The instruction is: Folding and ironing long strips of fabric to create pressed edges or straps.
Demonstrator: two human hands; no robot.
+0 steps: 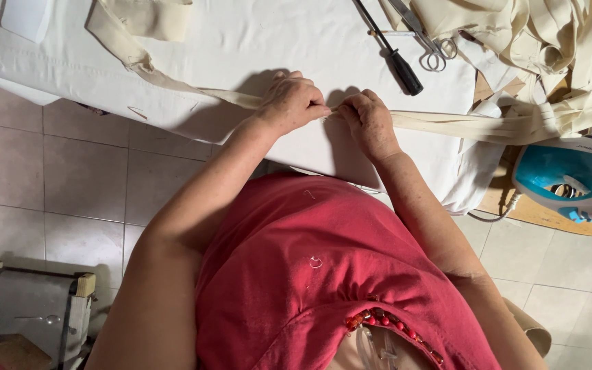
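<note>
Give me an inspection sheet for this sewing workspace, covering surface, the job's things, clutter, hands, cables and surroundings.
Surface: white padded table, cloth-covered.
Job's things: cream fabric strip runs across the table, pinched at its middle by both hands.
Clutter: scissors and a black-handled tool beyond the hands; heap of cream fabric at the far right corner.
Hands: left hand and right hand close together, fingers shut on the strip.
Cables: white cord runs from the blue and white iron.
Surroundings: tiled floor; grey metal box on the floor at the left.
</note>
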